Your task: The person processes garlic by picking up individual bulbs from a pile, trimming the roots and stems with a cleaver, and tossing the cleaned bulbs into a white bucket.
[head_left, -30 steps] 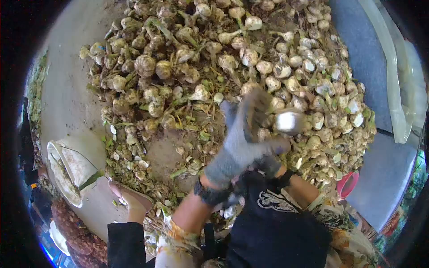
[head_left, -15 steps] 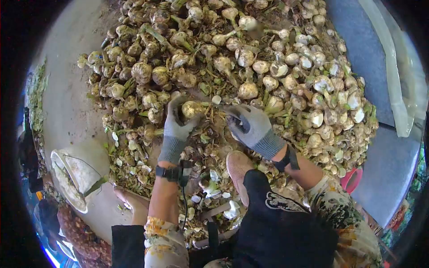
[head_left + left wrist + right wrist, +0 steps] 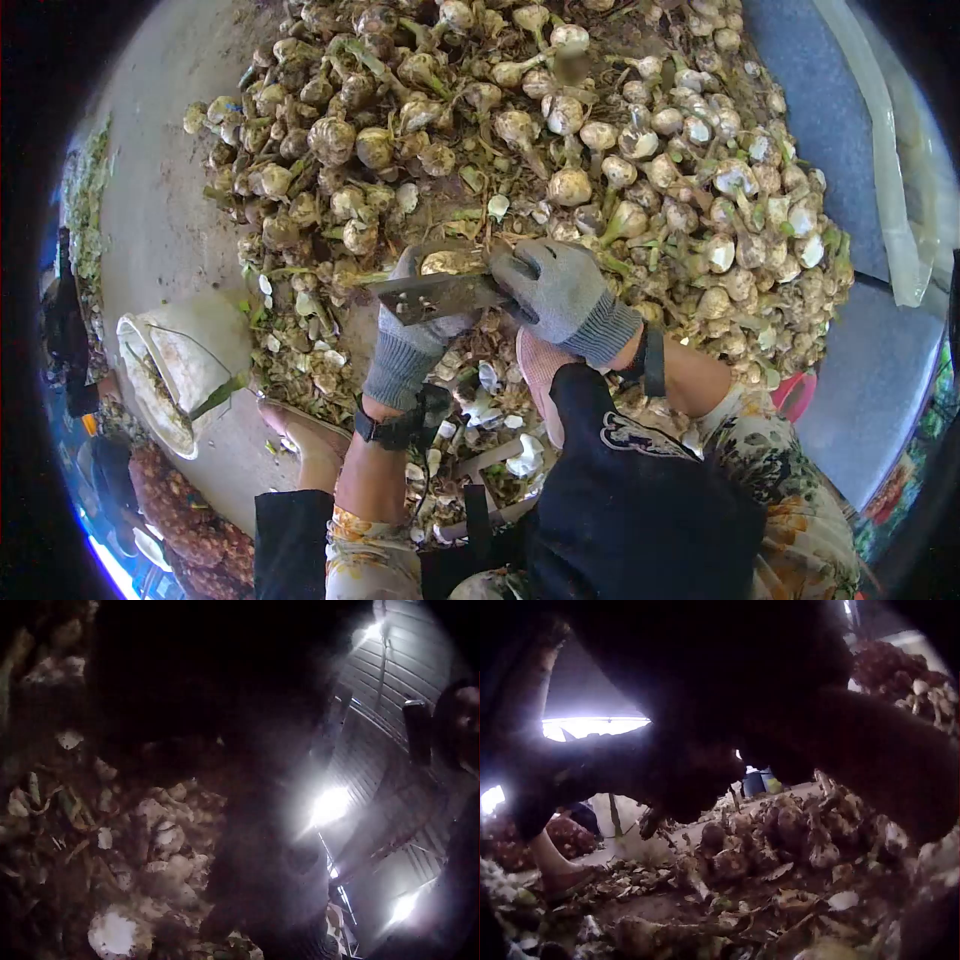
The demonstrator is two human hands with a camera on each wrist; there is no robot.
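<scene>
My gloved left hand [image 3: 408,340] holds a garlic bulb [image 3: 452,262] over the floor in the head view, its stem pointing left. The gloved right hand [image 3: 568,292] grips a knife with a broad dark blade [image 3: 435,298]. That blade lies across the front of the bulb and hides part of it and of the left fingers. A big heap of garlic bulbs [image 3: 375,148] with stems lies beyond the hands. Bulbs with white cut faces [image 3: 735,178] lie to the right. Both wrist views are dark, the hands mere silhouettes in the right one.
A white bucket [image 3: 205,360] lies tilted at the left. Peel and stem scraps [image 3: 310,365] cover the floor near the hands. A pink shoe [image 3: 545,372] stands below the right hand. A pink container [image 3: 793,397] and a blue-grey sheet [image 3: 850,380] are at the right.
The left hand was stretched across the right hand, with a blurred white-faced bulb beside it. It then drew left and took hold of another bulb. Now the right hand's blade has come across that bulb.
</scene>
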